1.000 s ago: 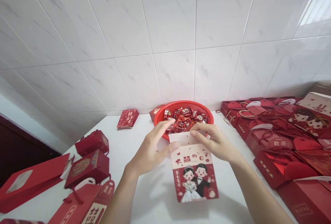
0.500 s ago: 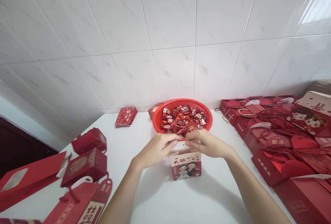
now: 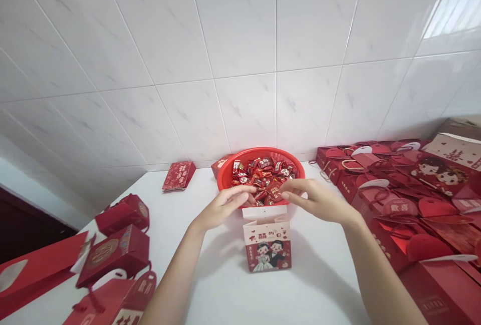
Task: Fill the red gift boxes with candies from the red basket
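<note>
A small paper gift box [image 3: 268, 250] stands upright on the white table, printed with a cartoon bride and groom. Its top is open, with a pale back flap [image 3: 264, 212] raised. Behind it, a red plastic basket [image 3: 223, 177] holds many red-wrapped candies [image 3: 263, 175]. My left hand [image 3: 225, 206] hovers at the basket's near left rim, fingers stretched and thumb apart, with nothing visible in it. My right hand [image 3: 317, 199] is over the near right rim, its fingers curved but apart, close to the candies. Neither hand touches the gift box.
Rows of red gift boxes [image 3: 398, 205] fill the table's right side. On the left are several red boxes [image 3: 116, 252] and a red bag [image 3: 37, 270]. A flat red box [image 3: 179, 175] lies near the tiled wall [image 3: 248, 109], and another box [image 3: 219, 165] sits partly behind the basket.
My hands have moved apart and away from the gift box's top flap, out toward the basket's sides. The gift box stays standing; the view has shifted slightly.
</note>
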Available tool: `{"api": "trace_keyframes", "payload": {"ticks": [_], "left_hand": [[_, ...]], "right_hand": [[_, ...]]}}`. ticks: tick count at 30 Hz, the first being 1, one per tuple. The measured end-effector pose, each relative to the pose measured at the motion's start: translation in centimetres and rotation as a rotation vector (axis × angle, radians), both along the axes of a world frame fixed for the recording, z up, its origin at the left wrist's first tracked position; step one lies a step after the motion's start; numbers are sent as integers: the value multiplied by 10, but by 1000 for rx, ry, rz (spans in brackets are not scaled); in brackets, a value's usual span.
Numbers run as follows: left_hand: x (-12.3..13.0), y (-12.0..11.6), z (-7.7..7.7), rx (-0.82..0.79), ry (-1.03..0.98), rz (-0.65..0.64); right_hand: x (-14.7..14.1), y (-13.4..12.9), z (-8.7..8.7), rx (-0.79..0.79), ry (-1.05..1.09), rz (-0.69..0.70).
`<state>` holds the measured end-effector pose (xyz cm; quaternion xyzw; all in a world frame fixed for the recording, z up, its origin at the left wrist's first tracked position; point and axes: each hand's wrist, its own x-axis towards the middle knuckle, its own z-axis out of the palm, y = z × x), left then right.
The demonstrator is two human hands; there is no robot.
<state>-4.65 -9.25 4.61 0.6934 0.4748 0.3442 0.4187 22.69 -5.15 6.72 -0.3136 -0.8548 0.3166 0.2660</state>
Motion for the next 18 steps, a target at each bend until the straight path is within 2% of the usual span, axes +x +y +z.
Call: {"api": "trace_keyframes", "payload": {"ticks": [2, 4, 7, 8, 11, 14, 18], "left_hand": [[-3, 20, 0, 16, -62, 18], [-1, 48, -1, 40, -34, 9], [14, 95, -5, 78, 148, -47], [21, 110, -8, 93, 234, -77], [43, 151, -18, 103, 332, -140], [63, 180, -30, 120, 379, -177], [76, 200, -42, 127, 392, -183]], "right_hand": [[9, 3, 1, 55, 56, -102], [15, 6, 2, 111, 114, -198], [22, 8, 2, 144, 171, -290], [23, 8, 3, 148, 179, -300], [25, 8, 4, 161, 182, -310], [25, 9, 4, 173, 161, -313], [26, 13, 1, 191, 128, -325]]}}
